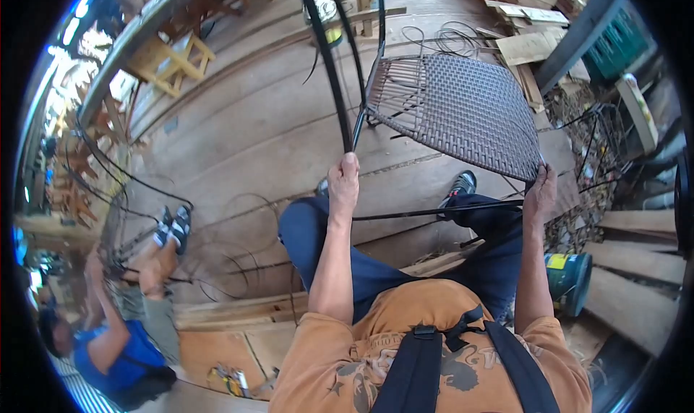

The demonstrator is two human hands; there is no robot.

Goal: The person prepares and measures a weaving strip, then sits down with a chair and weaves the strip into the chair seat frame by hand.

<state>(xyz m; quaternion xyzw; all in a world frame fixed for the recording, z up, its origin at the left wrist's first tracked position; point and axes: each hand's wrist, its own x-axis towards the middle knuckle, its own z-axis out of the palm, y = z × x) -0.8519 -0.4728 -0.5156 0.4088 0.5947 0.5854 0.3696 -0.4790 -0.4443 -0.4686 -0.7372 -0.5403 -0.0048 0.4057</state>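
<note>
A chair with a black metal frame (335, 87) is tilted in front of me, above my knees. Tight dark brown wicker (477, 109) covers most of one panel, and at its left end the strands (396, 87) run loose with open gaps. My left hand (343, 189) is closed around the lower end of the black tubes. At the panel's near right corner, my right hand (539, 192) grips the chair's edge. A thin black bar (426, 213) spans between my two hands, over my legs.
To my left a co-worker in a blue shirt (105, 351) sits bent over another black frame. A green bucket (576, 283) stands by my right arm. Wood planks (636, 290) lie at right, coiled strands (457, 40) beyond the chair. A yellow wooden stool (170, 62) stands far left.
</note>
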